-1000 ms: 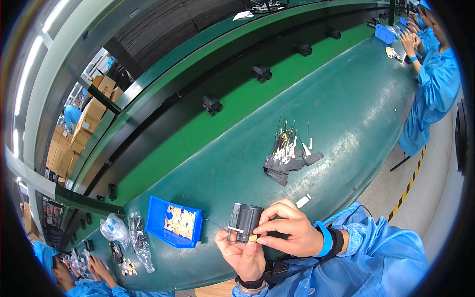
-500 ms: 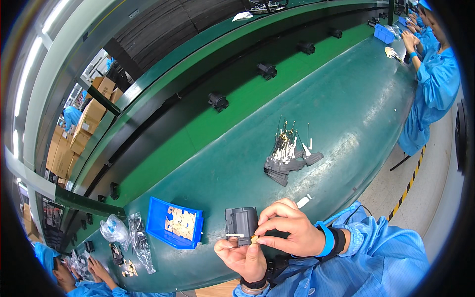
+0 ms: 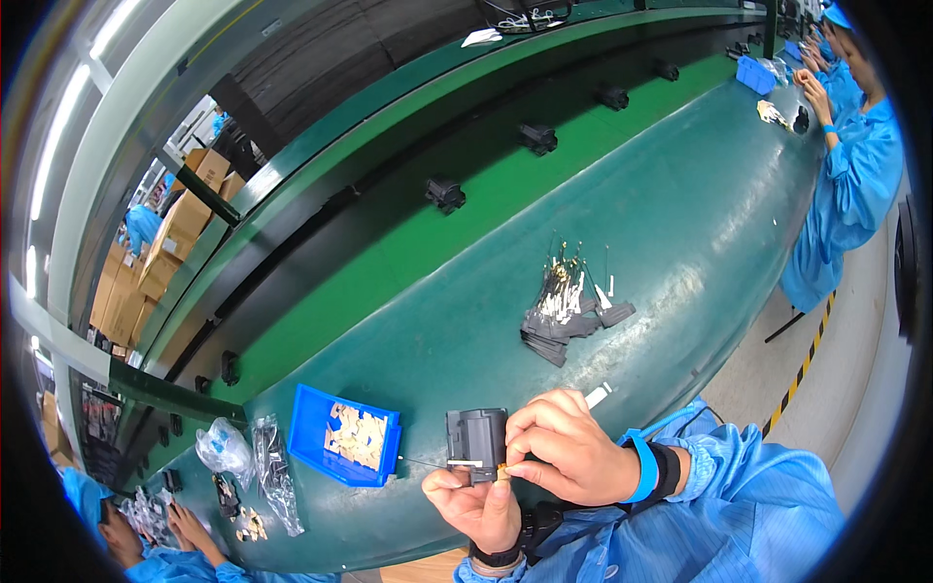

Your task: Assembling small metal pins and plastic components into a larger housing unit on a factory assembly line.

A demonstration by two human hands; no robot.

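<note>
My left hand (image 3: 476,500) holds a small dark grey boxy part (image 3: 475,442) from below, just above the near edge of the green work surface (image 3: 680,223). My right hand (image 3: 569,455) pinches a tiny yellowish piece (image 3: 503,471) against the part's lower right corner. A thin wire sticks out to the left of the part. A blue wristband and a dark watch sit on my right wrist.
A blue bin (image 3: 343,445) of tan pieces lies left of my hands. A pile of dark parts with wires (image 3: 569,309) rests farther out. Clear bags (image 3: 253,457) lie at the left. Other workers in blue sit at the far right (image 3: 850,165) and lower left (image 3: 146,544).
Both hands with the grey part have shifted slightly; my right fingers have moved down to the part's lower corner with the yellowish piece.
</note>
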